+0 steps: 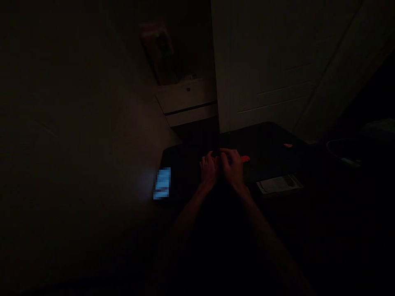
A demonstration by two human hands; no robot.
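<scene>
The scene is very dark. Over the middle of a dark table, my left hand and my right hand are close together with their fingers curled inward. Something dark seems to lie between the fingertips, but its kind is lost in the shadow. A small orange-red piece shows just right of my right hand; whether the hand touches it, I cannot tell. Farther right on the tabletop lies another small orange-red piece.
A lit, blurred-out screen glows at the table's left end, beside the wall. A flat box with a pale printed top sits at the front edge, right. Behind stand a white drawer unit and a pale door-like panel.
</scene>
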